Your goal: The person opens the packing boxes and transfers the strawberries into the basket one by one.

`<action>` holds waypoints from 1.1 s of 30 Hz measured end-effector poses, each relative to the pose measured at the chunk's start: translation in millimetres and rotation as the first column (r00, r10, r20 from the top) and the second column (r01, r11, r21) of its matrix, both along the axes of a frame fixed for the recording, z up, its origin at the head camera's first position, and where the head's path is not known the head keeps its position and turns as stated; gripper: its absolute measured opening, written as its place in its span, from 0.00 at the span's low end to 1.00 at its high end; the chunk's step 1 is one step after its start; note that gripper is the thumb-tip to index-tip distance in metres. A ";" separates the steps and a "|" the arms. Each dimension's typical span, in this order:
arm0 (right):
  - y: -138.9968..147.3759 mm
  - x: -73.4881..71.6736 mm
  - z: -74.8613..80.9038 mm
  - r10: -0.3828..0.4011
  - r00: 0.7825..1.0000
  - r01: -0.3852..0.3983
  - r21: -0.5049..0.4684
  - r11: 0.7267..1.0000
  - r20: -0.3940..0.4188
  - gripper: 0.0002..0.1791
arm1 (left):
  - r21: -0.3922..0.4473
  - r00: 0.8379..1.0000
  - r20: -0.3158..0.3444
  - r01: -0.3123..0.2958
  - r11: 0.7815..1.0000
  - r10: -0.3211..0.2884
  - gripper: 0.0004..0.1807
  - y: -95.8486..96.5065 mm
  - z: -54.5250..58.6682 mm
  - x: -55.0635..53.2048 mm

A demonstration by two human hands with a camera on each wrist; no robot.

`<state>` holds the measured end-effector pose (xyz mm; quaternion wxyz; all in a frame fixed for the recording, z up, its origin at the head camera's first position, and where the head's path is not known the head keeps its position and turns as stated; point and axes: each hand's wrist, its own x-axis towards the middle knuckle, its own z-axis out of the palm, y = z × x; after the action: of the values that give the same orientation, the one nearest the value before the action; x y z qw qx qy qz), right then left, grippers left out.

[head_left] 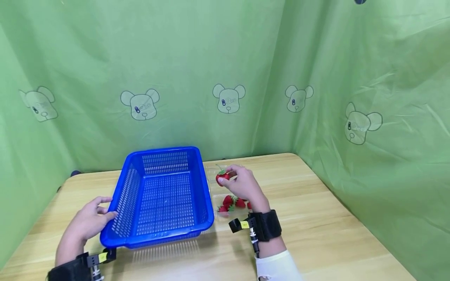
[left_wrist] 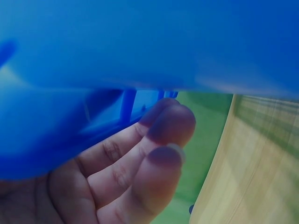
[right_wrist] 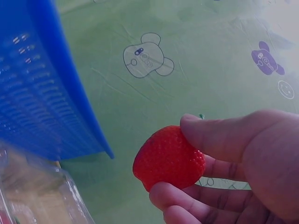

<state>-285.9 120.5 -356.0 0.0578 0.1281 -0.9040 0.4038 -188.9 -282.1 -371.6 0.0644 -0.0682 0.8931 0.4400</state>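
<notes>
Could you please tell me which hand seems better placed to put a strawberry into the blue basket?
Probably the right hand: it pinches a strawberry close beside the blue basket, while the left hand holds the basket's opposite rim.

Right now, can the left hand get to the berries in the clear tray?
Probably not without reaching across: the left hand holds the basket, which stands between it and the berries.

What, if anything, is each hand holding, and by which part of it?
The right hand pinches a strawberry by its red body, between thumb and fingers; the left hand grips the blue basket by its left rim.
</notes>
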 end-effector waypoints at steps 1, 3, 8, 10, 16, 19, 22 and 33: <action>-1.6 0.1 -0.2 0.005 1.000 -0.005 -0.002 1.000 -0.005 0.16 | 0.001 1.000 -0.001 -0.001 1.000 0.001 0.33 -0.3 -0.7 -0.2; -4.5 0.5 -0.1 0.014 1.000 -0.014 -0.012 1.000 -0.009 0.16 | 0.003 1.000 -0.005 -0.003 1.000 0.003 0.33 -1.0 -1.8 -0.7; -8.8 0.8 -0.5 0.015 1.000 -0.016 -0.020 1.000 -0.009 0.17 | -0.006 1.000 -0.006 -0.004 1.000 0.004 0.33 -2.1 -2.5 -1.3; -9.5 0.4 -0.5 0.017 1.000 -0.017 -0.014 1.000 -0.015 0.18 | -0.009 1.000 -0.002 -0.004 1.000 0.004 0.34 -2.1 -2.4 -1.5; -12.4 -0.9 -0.5 0.029 0.999 -0.029 -0.012 1.000 -0.017 0.18 | -0.013 1.000 -0.005 -0.006 1.000 0.006 0.33 -1.1 -2.5 -0.9; -15.7 0.0 -0.1 0.044 0.999 -0.044 -0.020 0.999 -0.008 0.17 | -0.017 1.000 -0.012 -0.006 1.000 0.006 0.33 -0.2 -3.3 -0.2; -19.9 0.6 -0.1 0.065 0.998 -0.065 -0.019 0.998 0.003 0.18 | -0.022 1.000 -0.017 -0.003 1.000 0.002 0.33 0.3 -3.3 -0.5; -37.1 3.7 -5.1 0.191 0.980 -0.191 0.008 0.982 -0.045 0.17 | -0.047 0.999 -0.042 0.012 0.999 -0.014 0.32 -1.5 -3.1 -0.9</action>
<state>-282.2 83.4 -361.0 0.0390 0.2236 -0.8866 0.4030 -189.8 -283.7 -374.7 0.0467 -0.0546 0.9048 0.4198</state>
